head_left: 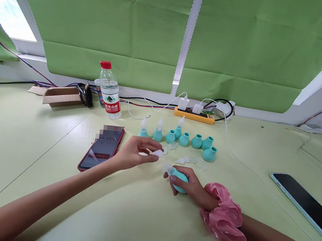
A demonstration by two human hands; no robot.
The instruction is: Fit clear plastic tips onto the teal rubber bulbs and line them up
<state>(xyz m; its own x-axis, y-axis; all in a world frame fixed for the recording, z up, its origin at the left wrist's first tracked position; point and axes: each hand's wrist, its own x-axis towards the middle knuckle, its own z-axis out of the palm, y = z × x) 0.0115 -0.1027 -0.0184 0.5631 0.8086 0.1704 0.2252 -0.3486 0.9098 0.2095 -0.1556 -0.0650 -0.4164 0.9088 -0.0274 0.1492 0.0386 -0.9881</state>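
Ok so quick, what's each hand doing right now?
Left hand: closed on a small white tip.
Right hand: closed around a teal bulb.

The clear plastic bottle with a red cap (109,83) carries a white-and-red label (113,102) with a green mountain logo, the white Chinese characters 农夫山泉 and, smaller beneath, NONGFU SPRING. On the lit screen of the red-edged smartphone (102,150), dark digits read 00:03, the final pair too blurred to be sure.
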